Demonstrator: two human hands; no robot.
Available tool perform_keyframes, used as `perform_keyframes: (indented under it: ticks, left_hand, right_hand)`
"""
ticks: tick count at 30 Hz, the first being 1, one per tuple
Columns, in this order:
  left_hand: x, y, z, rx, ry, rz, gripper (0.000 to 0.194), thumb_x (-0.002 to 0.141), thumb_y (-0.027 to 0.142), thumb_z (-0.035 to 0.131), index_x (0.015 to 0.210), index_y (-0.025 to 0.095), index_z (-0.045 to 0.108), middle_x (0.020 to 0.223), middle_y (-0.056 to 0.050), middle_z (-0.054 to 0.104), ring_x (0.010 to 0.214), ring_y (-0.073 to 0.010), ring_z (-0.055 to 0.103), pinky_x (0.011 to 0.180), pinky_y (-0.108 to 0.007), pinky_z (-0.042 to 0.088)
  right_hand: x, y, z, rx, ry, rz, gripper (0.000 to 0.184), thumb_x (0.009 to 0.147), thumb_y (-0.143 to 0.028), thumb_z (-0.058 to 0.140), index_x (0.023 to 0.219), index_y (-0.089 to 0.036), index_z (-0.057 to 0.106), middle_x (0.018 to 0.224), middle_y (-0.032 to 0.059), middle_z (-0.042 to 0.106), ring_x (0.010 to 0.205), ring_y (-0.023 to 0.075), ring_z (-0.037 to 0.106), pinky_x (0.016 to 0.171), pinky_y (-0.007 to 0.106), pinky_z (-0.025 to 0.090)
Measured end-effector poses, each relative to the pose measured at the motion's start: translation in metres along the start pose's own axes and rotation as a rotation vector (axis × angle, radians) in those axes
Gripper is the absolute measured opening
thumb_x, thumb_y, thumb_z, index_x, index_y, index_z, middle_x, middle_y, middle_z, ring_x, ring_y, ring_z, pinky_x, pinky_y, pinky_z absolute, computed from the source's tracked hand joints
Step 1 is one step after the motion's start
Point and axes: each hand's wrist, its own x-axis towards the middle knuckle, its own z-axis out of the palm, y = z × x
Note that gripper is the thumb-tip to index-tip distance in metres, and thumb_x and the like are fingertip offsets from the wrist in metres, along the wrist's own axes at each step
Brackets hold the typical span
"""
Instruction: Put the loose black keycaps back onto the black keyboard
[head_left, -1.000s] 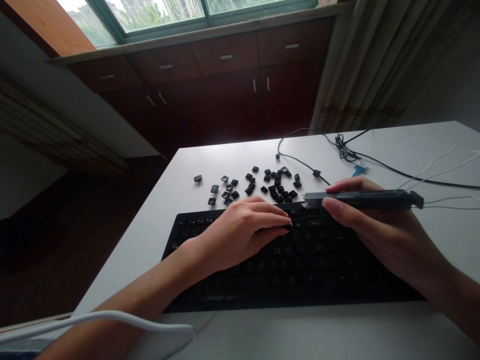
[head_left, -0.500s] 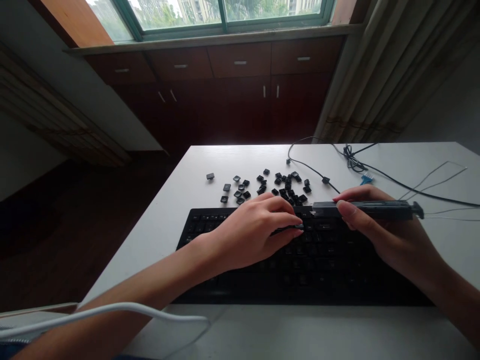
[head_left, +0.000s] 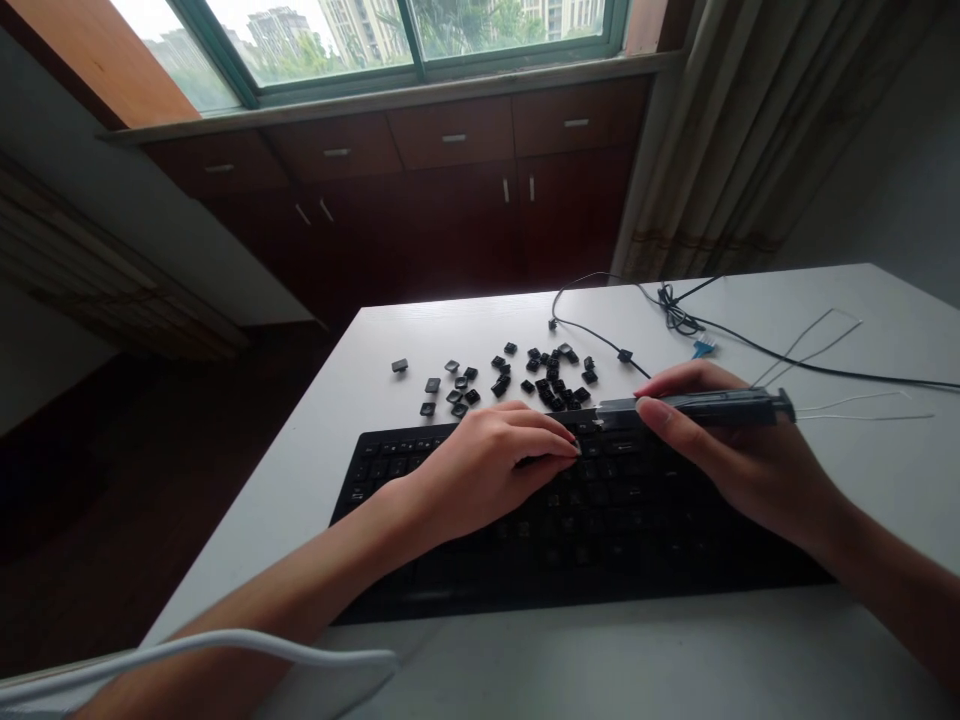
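Note:
A black keyboard [head_left: 465,580] lies on the white table, with some key places looking bare in its dark middle. My left hand [head_left: 495,460] rests over its upper part, thumb and fingertips pinched together low above the keys. Whatever is between those fingertips is too small to make out. Above the keyboard's upper right, my right hand [head_left: 720,440] grips a long dark tool with a flared end [head_left: 720,405], held level and pointing left. Several loose black keycaps [head_left: 555,380] are scattered just behind the keyboard.
A black cable [head_left: 795,358] with a bundled coil crosses the table's far right. A small blue brush [head_left: 703,347] lies beside it. Thin wire loops [head_left: 832,325] extend past my right hand. A white cord [head_left: 300,648] hangs across my left forearm.
The view has shifted and tilted slightly, moving everything leftward. My left thumb and fingertips have closed closer together over the keys. My right hand keeps its hold on the dark tool.

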Motion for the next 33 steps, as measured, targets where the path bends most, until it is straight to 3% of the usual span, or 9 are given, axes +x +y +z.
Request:
perform_keyframes:
  ticks: [14, 23, 33]
  left_hand:
    - [0.003, -0.001, 0.002, -0.022, -0.005, -0.123, 0.016, 0.091, 0.023, 0.067, 0.102, 0.027, 0.079, 0.105, 0.000, 0.077, 0.095, -0.0133, 0.071, 0.086, -0.025, 0.058]
    - [0.001, 0.007, 0.001, 0.130, -0.040, -0.032, 0.019, 0.093, 0.019, 0.062, 0.101, 0.025, 0.079, 0.110, -0.001, 0.074, 0.094, -0.0138, 0.067, 0.084, -0.027, 0.055]
    - [0.002, 0.002, 0.003, -0.007, -0.003, -0.129, 0.016, 0.091, 0.021, 0.066, 0.098, 0.025, 0.080, 0.105, 0.000, 0.075, 0.094, -0.0126, 0.070, 0.084, -0.024, 0.056]
  right_hand:
    - [0.003, 0.013, -0.001, 0.033, 0.019, -0.087, 0.018, 0.089, -0.046, 0.068, 0.095, -0.029, 0.068, 0.091, 0.0011, 0.071, 0.083, 0.0183, 0.066, 0.060, 0.027, 0.050]
    - [0.002, 0.012, 0.000, 0.048, 0.010, -0.084, 0.019, 0.089, -0.045, 0.068, 0.095, -0.027, 0.068, 0.089, 0.0011, 0.071, 0.081, 0.0167, 0.066, 0.059, 0.025, 0.051]
    - [0.002, 0.013, 0.002, 0.009, -0.025, -0.086, 0.017, 0.090, -0.043, 0.067, 0.095, -0.027, 0.066, 0.082, -0.0022, 0.069, 0.069, 0.0109, 0.061, 0.057, 0.020, 0.048]
